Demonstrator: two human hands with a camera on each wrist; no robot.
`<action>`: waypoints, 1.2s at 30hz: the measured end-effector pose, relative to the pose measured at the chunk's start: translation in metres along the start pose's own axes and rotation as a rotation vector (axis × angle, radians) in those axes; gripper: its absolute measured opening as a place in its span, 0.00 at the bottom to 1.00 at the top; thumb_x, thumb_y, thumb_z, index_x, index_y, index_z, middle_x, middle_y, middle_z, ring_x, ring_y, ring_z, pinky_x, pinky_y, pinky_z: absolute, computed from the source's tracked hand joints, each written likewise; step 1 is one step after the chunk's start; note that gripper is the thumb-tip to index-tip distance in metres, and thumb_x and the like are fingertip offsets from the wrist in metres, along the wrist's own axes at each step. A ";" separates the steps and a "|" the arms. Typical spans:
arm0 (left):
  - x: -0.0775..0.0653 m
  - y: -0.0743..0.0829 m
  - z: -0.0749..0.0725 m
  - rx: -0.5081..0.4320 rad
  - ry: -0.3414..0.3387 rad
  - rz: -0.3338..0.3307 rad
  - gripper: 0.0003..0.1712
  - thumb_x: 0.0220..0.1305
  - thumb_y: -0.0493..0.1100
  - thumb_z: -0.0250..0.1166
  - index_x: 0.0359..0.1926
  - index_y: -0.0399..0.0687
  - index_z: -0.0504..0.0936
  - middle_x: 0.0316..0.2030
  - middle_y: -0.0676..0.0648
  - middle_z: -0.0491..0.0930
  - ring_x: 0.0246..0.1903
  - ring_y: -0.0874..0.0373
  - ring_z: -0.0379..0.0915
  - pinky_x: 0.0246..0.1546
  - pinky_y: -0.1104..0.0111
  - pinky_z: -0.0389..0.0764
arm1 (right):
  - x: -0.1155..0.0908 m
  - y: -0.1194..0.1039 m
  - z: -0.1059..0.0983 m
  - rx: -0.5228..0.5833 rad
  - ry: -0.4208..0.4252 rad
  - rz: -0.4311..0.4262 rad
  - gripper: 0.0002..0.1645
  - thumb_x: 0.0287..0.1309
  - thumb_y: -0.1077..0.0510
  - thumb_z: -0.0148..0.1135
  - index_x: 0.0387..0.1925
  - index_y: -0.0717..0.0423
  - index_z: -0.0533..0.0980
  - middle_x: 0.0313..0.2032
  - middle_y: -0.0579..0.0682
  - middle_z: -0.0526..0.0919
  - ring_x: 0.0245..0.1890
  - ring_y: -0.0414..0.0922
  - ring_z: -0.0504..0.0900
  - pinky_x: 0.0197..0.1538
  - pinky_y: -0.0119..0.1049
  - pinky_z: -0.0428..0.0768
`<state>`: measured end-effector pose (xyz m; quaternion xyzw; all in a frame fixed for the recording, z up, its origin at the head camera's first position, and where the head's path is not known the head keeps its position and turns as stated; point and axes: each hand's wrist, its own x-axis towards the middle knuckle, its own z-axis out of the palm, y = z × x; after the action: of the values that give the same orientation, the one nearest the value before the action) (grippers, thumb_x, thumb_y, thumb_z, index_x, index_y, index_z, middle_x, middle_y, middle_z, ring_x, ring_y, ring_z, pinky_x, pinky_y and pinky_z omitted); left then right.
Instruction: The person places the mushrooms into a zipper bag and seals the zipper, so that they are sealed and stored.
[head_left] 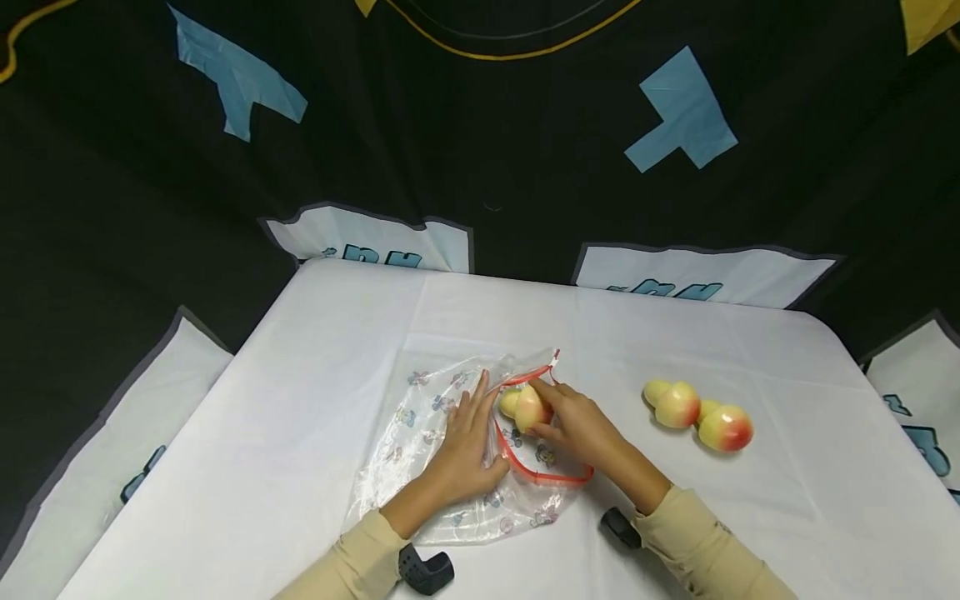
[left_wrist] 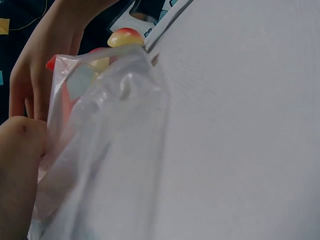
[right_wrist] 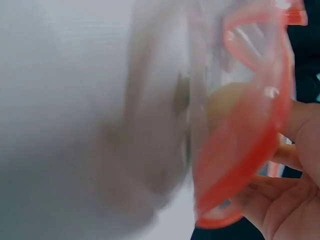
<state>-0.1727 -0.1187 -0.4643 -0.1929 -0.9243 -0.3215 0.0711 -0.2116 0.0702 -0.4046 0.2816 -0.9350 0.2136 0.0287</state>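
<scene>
A clear printed zip bag (head_left: pixel 442 454) with a red zip rim lies on the table, its mouth facing right. My left hand (head_left: pixel 467 446) lies against the bag beside the mouth, with long straight fingers and the thumb spread near the rim. At the mouth, my right hand (head_left: pixel 573 421) pinches a yellow-and-red pear-shaped fruit (head_left: pixel 528 408) between thumb and fingers. In the right wrist view, the red rim (right_wrist: pixel 250 150) and film partly cover that fruit (right_wrist: pixel 225 102). The left wrist view leaves most left-hand fingers hidden behind film.
Two similar fruits, one (head_left: pixel 675 403) touching the other (head_left: pixel 726 427), lie right of the right hand. A white cloth covers the table (head_left: pixel 225 467). Dark cloth (head_left: pixel 480 167) hangs behind its far edge.
</scene>
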 end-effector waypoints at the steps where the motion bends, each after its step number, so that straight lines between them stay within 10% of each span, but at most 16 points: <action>1: 0.000 0.000 0.000 -0.006 0.007 0.009 0.55 0.42 0.48 0.59 0.71 0.52 0.41 0.72 0.52 0.27 0.66 0.31 0.38 0.62 0.39 0.47 | 0.003 -0.001 0.001 -0.004 0.000 -0.001 0.34 0.43 0.54 0.69 0.54 0.58 0.70 0.40 0.57 0.80 0.34 0.47 0.79 0.38 0.42 0.78; 21: -0.001 0.004 -0.002 0.007 0.060 0.126 0.57 0.41 0.45 0.58 0.72 0.53 0.38 0.72 0.49 0.32 0.69 0.37 0.30 0.60 0.38 0.52 | 0.047 -0.014 0.024 -0.039 -0.018 -0.070 0.06 0.49 0.59 0.61 0.28 0.59 0.77 0.25 0.52 0.81 0.28 0.46 0.79 0.35 0.41 0.76; 36: -0.002 0.006 0.000 0.035 0.091 0.158 0.57 0.40 0.44 0.58 0.72 0.52 0.38 0.72 0.48 0.33 0.70 0.44 0.26 0.59 0.37 0.49 | 0.058 -0.011 0.042 0.085 0.200 -0.166 0.09 0.52 0.64 0.58 0.36 0.63 0.70 0.31 0.54 0.80 0.33 0.49 0.81 0.37 0.40 0.78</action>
<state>-0.1689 -0.1154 -0.4611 -0.2493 -0.9075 -0.3071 0.1415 -0.2519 0.0143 -0.4282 0.3361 -0.8911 0.2771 0.1275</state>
